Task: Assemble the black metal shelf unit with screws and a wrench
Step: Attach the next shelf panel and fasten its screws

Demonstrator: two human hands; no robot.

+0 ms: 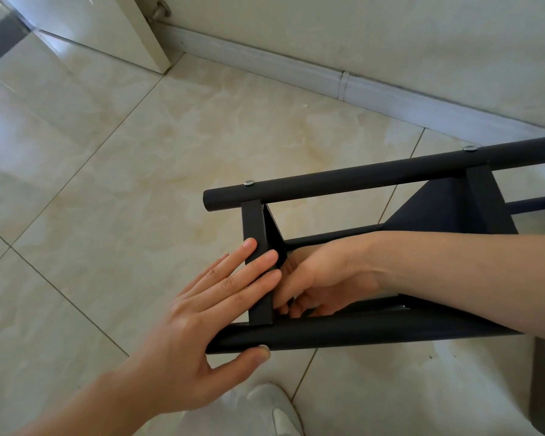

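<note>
Nearest us a white shoe point(277, 407) sits on the tiled floor point(139, 184); just beyond it our left hand point(195, 335) lies on the black shelf unit point(343, 335), its straight fingers point(252, 272) flat against the flat end bar point(258, 265) and the thumb pressed under the near tube; our right hand point(321, 278) reaches inside the frame, fingers curled behind that bar, though we cannot tell what they hold; the unit lies on its side at right, two silver screw heads point(249, 183) showing on the far tube point(359, 177); a baseboard point(296, 67) runs along the far wall.
</note>
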